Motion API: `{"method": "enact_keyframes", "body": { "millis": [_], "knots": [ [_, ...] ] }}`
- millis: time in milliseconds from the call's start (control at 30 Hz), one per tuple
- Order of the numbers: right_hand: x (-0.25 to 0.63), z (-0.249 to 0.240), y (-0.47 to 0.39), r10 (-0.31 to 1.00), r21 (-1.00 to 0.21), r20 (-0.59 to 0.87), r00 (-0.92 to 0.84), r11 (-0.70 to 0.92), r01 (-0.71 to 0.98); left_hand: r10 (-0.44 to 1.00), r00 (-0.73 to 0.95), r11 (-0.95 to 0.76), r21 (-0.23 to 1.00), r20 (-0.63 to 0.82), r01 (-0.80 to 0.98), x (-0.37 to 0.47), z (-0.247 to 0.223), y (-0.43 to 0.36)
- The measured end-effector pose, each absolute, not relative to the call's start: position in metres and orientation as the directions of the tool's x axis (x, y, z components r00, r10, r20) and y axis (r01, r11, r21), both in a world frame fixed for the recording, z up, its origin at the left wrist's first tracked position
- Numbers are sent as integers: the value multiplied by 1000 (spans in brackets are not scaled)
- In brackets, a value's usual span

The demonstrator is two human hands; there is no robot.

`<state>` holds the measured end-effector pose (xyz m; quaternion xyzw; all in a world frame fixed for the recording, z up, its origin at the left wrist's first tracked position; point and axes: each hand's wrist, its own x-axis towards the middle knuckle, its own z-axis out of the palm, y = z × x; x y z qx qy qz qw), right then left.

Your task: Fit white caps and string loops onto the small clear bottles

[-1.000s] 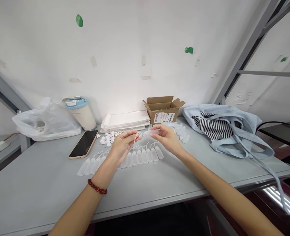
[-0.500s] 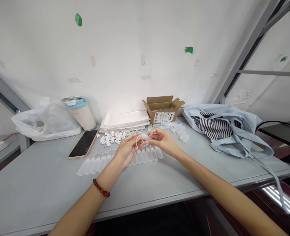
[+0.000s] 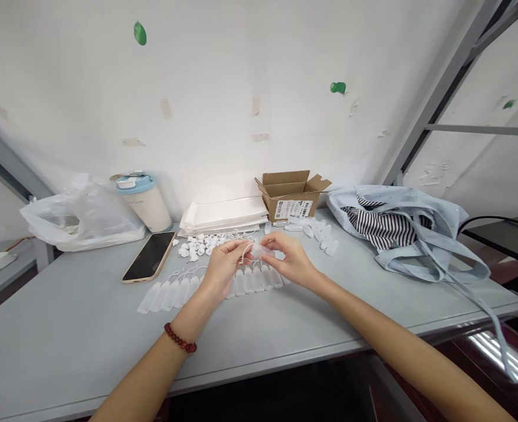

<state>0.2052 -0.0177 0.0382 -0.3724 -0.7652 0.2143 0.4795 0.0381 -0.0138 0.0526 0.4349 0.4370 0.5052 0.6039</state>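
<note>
The grey tabletop (image 3: 285, 328) carries a white plastic bag (image 3: 105, 220), a blue-lidded cup (image 3: 149, 206), a smartphone (image 3: 150, 258), a stack of white sheets (image 3: 224, 214) (perhaps envelopes), small white caps (image 3: 193, 247), a partly hidden row of corded translucent tubes (image 3: 167, 296), an open cardboard box (image 3: 315, 205), loose translucent tubes (image 3: 317, 232) and a light-blue tote bag (image 3: 446, 208).

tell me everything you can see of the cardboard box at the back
The cardboard box is plain brown, small and open-topped, its side flaps spread outward. Its front bears a white label with dark print and a barcode, too small to read. It sits upright on the grey table near the wall, between the white stack and light-blue bag. Neither hand touches it; its floor is hidden.
</note>
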Motion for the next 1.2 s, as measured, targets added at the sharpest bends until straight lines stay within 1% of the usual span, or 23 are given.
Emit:
{"method": "enact_keyframes", "body": {
  "millis": [100, 200, 267, 467, 567, 633, 700, 767, 867, 933, 1033, 1200],
  "knots": [
    [205, 39, -19, 774, -693, 583, -247, 633, 345, 994, 81, -62, 993, 70, -100, 40, 52, -15],
    [205, 39, -19, 791, -742, 568, -229, 612, 273, 975, 89, -202, 979, 203, -22, 40, 51, -17],
    [204, 39, -18, 814, -779, 540, -216, 580, 239, 970, 98, -223, 975, 221, 12, 40, 50, -17],
    [203, 40, -19, 867, -863, 455, -203, 485, 140, 964, 157, -227, 971, 214, 76, 40, 50, -17],
    [202, 44, -20, 909, -927, 350, -225, 371, 56, 947, 183, -296, 938, 264, 180, 38, 51, -17],
    [203, 47, -20, 932, -962, 267, -245, 271, -16, 919, 175, -389, 882, 353, 267, 37, 50, -19],
    [204, 49, -19, 943, -980, 193, -272, 168, -110, 871, 154, -490, 800, 466, 346, 37, 50, -20],
    [207, 51, -17, 942, -976, 134, -308, 71, -208, 798, 154, -588, 695, 583, 415, 38, 49, -21],
    [212, 51, -14, 926, -955, 81, -370, -34, -295, 679, 234, -703, 523, 696, 482, 39, 46, -21],
    [213, 50, -12, 916, -947, 65, -397, -68, -312, 623, 306, -748, 434, 720, 502, 39, 43, -19],
    [213, 48, -10, 909, -937, 59, -413, -92, -336, 572, 379, -783, 347, 728, 516, 39, 39, -17],
    [213, 49, -11, 897, -930, 61, -437, -108, -352, 515, 395, -811, 281, 761, 514, 39, 35, -14]
  ]
}}
